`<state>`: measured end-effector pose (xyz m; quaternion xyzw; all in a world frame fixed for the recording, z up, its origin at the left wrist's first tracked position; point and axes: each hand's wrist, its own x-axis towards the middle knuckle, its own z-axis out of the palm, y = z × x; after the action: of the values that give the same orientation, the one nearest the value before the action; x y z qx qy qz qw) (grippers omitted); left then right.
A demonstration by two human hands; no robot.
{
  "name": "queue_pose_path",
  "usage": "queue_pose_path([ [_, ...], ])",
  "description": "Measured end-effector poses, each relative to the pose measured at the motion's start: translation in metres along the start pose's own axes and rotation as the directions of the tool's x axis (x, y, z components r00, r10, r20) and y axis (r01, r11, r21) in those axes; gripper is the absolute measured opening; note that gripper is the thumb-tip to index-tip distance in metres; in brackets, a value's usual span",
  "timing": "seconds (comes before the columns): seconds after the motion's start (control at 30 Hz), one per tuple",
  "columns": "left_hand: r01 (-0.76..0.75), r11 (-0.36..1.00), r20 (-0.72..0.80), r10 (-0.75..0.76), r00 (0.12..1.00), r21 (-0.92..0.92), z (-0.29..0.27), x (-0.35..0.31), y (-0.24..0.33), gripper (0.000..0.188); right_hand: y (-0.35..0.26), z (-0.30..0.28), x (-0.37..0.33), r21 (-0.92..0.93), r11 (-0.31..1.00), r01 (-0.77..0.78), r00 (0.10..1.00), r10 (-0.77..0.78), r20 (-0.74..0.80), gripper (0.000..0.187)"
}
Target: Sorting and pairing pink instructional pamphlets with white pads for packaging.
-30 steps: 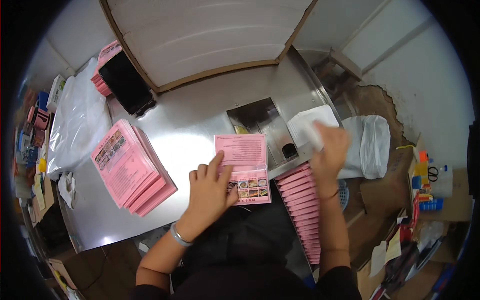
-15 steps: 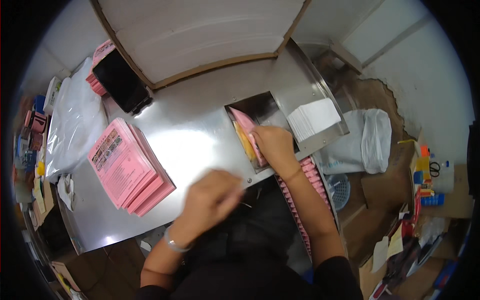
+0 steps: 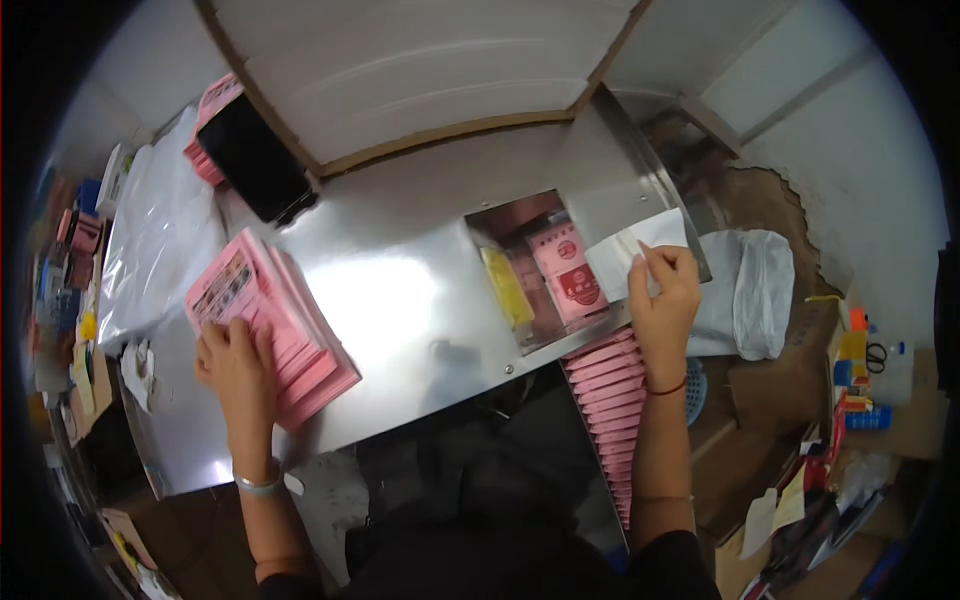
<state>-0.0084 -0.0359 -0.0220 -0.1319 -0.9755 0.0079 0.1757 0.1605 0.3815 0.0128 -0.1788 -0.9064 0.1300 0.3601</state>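
My left hand [image 3: 238, 370] lies on a stack of pink printed leaflets [image 3: 310, 345], its fingers spread over the top sheet. At the right, my right hand [image 3: 664, 300] has thumb and fingertips pinched at a white folded paper [image 3: 612, 268] on the counter's right end. Just left of that hand, a recess in the counter holds a pink packet [image 3: 568, 265] with a dark red label and a yellow packet [image 3: 507, 287]. Below the recess, a long row of pink packets [image 3: 608, 400] stands packed together, partly hidden by my right forearm.
A black phone [image 3: 255, 160] leans at the back left of the steel counter [image 3: 400, 290], before more pink leaflets [image 3: 203, 165]. Clear plastic bags [image 3: 155, 240] lie at the far left. A box-like white panel [image 3: 420, 70] overhangs the back; a white sack [image 3: 757, 290] stands right.
My left hand has moved left onto the leaflet stack. My right hand has left the recess for the white paper. The pink packet it was handling now lies out of my grasp.
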Motion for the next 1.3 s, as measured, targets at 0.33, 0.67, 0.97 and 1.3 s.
queue_pose_path([
  [0.33, -0.418, 0.492, -0.082, 0.568, 0.819, -0.764, -0.008, -0.042, 0.171, 0.039, -0.005, -0.006, -0.014, -0.081, 0.980, 0.180, 0.982, -0.174, 0.074, 0.039],
  [0.67, -0.458, 0.581, -0.123, 0.523, 0.844, -0.672, -0.023, -0.044, 0.163, 0.020, -0.095, 0.067, -0.037, 0.369, 0.854, 0.367, 0.761, -0.504, 0.408, 0.027],
  [0.97, -0.511, 0.748, 0.037, 0.578, 0.815, -0.424, -0.016, -0.021, 0.165, 0.036, -0.013, 0.014, -0.010, -0.197, 0.978, 0.072, 0.995, -0.056, 0.087, 0.026],
  [1.3, -0.277, 0.625, 0.361, 0.697, 0.620, -0.730, -0.040, -0.028, 0.169, 0.057, 0.016, -0.012, 0.004, -0.181, 0.967, 0.181, 0.980, -0.161, 0.117, 0.037],
])
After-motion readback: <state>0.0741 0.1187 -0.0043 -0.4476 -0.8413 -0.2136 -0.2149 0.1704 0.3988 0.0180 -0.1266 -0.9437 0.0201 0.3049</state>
